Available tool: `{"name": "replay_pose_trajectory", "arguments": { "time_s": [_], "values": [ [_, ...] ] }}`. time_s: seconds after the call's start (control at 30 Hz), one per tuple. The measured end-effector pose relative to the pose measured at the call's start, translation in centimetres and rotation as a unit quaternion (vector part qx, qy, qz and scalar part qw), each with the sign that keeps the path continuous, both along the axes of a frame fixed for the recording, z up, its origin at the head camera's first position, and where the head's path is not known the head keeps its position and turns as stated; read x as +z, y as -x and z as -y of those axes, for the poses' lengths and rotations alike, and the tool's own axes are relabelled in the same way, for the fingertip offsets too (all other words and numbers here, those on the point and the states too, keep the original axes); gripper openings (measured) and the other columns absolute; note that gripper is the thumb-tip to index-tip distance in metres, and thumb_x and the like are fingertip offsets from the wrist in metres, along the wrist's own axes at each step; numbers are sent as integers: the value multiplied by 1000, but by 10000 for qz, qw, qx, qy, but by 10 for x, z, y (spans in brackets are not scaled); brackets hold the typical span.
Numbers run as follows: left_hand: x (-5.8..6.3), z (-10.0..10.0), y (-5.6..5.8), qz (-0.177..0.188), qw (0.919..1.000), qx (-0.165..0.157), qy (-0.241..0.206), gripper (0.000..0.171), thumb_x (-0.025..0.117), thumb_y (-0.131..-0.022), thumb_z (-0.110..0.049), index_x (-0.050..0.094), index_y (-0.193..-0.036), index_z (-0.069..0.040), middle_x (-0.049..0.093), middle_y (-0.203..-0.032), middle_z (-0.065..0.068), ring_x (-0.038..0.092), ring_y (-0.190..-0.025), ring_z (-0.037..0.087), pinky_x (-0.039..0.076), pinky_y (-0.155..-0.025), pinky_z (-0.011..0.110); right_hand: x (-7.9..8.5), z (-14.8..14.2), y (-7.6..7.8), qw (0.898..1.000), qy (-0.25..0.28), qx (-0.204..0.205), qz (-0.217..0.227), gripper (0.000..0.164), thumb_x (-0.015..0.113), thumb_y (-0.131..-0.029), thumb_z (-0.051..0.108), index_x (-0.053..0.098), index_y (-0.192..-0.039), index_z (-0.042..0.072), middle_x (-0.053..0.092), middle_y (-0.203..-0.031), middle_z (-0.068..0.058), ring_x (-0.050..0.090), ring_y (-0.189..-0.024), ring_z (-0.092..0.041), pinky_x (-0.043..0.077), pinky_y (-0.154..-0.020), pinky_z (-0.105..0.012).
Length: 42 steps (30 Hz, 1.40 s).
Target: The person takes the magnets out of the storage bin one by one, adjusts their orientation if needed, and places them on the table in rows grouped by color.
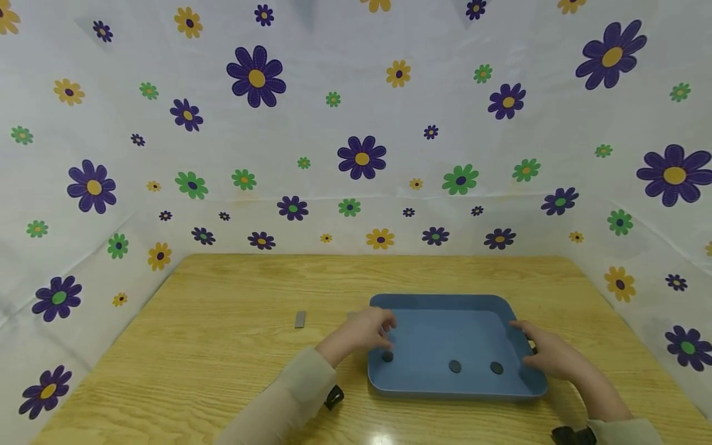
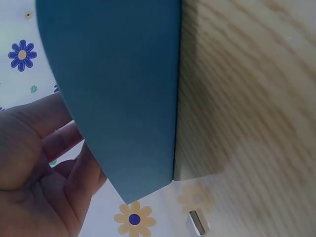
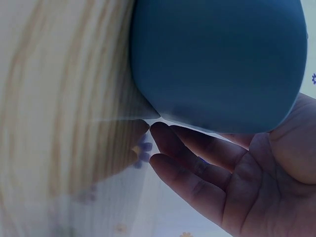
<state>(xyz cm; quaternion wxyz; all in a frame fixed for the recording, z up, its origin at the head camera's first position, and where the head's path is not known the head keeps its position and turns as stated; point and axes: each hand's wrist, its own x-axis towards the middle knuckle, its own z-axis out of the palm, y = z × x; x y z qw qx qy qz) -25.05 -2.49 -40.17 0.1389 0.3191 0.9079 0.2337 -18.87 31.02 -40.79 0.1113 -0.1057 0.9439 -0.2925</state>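
A blue rectangular tray [image 1: 434, 340] lies flat on the wooden table. Three dark round discs sit in it: one by the left wall [image 1: 387, 356], one near the front middle [image 1: 455, 366], one farther right [image 1: 497, 368]. My left hand [image 1: 367, 330] is at the tray's left rim, fingers loosely bent, with a gap between thumb and fingers. The tray's side wall [image 2: 118, 89] hides part of these fingers in the left wrist view. At the right rim is my right hand [image 1: 556, 353], its fingers [image 3: 187, 192] spread and fairly straight; the wall covers part of its thumb side.
A small grey rectangular piece [image 1: 300, 319] lies on the table [image 1: 222, 346] left of the tray. Another greyish piece [image 1: 351, 315] shows partly behind my left hand. White cloth [image 1: 311, 130] with printed flowers surrounds the table at the back and sides.
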Motion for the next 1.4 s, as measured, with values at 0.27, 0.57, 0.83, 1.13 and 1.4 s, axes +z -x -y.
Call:
{"name": "replay_pose_trajectory", "arguments": {
  "time_s": [0.27, 0.57, 0.83, 1.13, 1.4],
  "values": [
    [-1, -6, -1, -543, 9920, 56, 1143, 29, 77, -68, -22, 63, -91, -11, 55, -78, -4, 50, -71, 7, 42, -61, 21, 1, 1, 0, 10000, -15, 54, -46, 62, 59, -69, -7, 34, -125, -14, 40, -117, -39, 41, -105, -50, 45, -67, -39],
    [2, -10, -10, -997, 9746, -99, 2005, 29, 77, -66, -31, 65, -88, -18, 57, -79, -9, 51, -69, 6, 42, -58, 22, 0, 1, 0, 9999, 51, 89, -64, 62, 58, -68, -8, 33, -125, -15, 41, -116, -39, 42, -104, -50, 41, -61, -33],
    [0, -13, -13, -1355, 9598, -224, 2449, 25, 78, -64, -34, 66, -84, -24, 59, -79, -12, 53, -70, 6, 43, -56, 24, -2, 0, 0, 10000, 69, 48, -54, 63, 59, -68, -8, 34, -125, -14, 40, -116, -39, 42, -104, -50, 42, -61, -33],
    [-4, -16, -14, -1520, 9552, -298, 2523, 19, 77, -65, -33, 63, -76, -24, 56, -72, -11, 51, -65, 6, 42, -54, 24, -2, -1, -1, 9999, 64, 86, -108, 63, 59, -67, -7, 34, -125, -15, 41, -116, -38, 42, -104, -50, 41, -62, -34],
    [-6, -16, -15, -1587, 9528, -325, 2567, 18, 76, -67, -33, 61, -72, -24, 54, -69, -11, 49, -62, 6, 41, -53, 25, -2, 0, -1, 9998, 72, 87, -168, 62, 59, -67, -7, 35, -124, -15, 41, -116, -38, 42, -104, -50, 42, -63, -35]
  ]
}}
